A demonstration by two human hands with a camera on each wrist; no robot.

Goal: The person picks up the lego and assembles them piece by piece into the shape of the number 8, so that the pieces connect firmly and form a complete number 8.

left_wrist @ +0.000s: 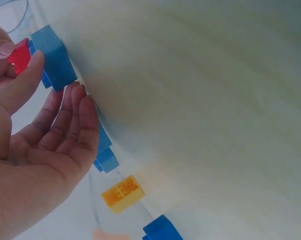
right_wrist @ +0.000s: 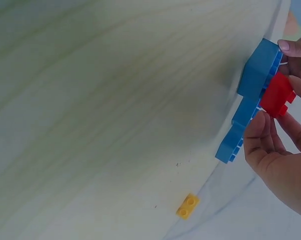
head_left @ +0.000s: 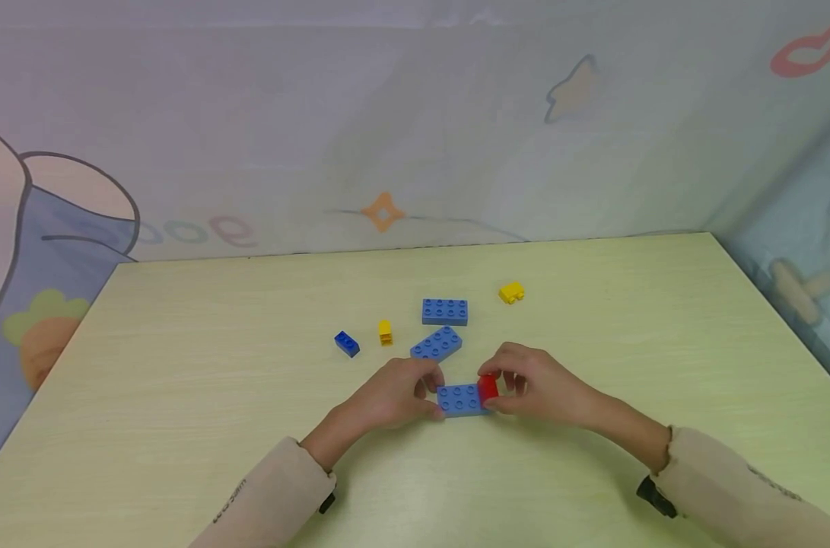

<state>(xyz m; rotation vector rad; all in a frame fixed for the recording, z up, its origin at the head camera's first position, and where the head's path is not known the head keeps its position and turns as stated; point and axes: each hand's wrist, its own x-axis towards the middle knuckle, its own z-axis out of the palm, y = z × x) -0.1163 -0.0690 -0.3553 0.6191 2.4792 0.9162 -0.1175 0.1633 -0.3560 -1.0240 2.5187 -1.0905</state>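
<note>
A light-blue building brick point(head_left: 459, 399) with rows of studs lies near the middle of the table. My left hand point(head_left: 395, 393) grips its left end between thumb and fingers. At its right end, my right hand point(head_left: 543, 387) pinches a small red brick point(head_left: 488, 389) between thumb and forefinger. In the right wrist view the red brick point(right_wrist: 277, 94) meets the studded side of the blue brick point(right_wrist: 259, 70). Whether it is pressed fully down I cannot tell. Fingers of the left hand point(left_wrist: 50, 140) hide part of the blue brick in the left wrist view.
Just beyond the hands lie a slanted light-blue brick point(head_left: 437, 344) and another light-blue brick point(head_left: 445, 312). A small yellow brick point(head_left: 385, 332) and a dark-blue brick point(head_left: 347, 344) are to the left. Farther right sits another yellow brick point(head_left: 511, 293). A printed cloth point(head_left: 415, 129) hangs behind the table.
</note>
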